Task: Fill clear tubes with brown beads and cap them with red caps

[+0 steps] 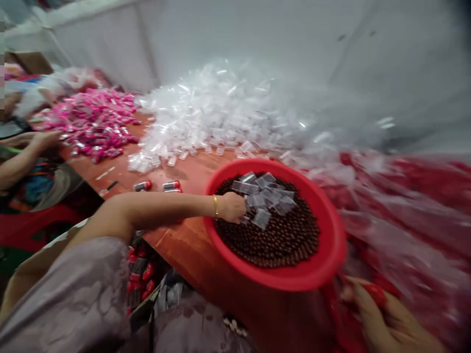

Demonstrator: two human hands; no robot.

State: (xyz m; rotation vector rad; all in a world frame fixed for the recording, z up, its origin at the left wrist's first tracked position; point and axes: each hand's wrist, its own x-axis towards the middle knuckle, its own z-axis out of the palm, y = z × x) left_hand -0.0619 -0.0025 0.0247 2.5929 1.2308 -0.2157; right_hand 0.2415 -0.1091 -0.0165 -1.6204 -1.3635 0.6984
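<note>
My left hand (232, 207), with a gold bracelet at the wrist, reaches into a red plastic basin (333, 245). Its fingers are closed around the edge of a small clear plastic box, one of a cluster of clear boxes (270, 193) lying on shiny dark brown beads (272, 240) that fill the basin. At the lower right, my right hand (390, 318) is closed on a small red cap (376, 294), beside a bag of red pieces. That hand is blurred, and part of it falls outside the view.
A big heap of clear boxes (221, 113) lies along the wall, with pink packed pieces (97, 117) to its left. Red-capped filled boxes (142, 186) lie on the table; more fill a carton (142, 279) below. Another person's hand (47, 140) is at far left. Red-filled plastic bags (405, 215) stand right.
</note>
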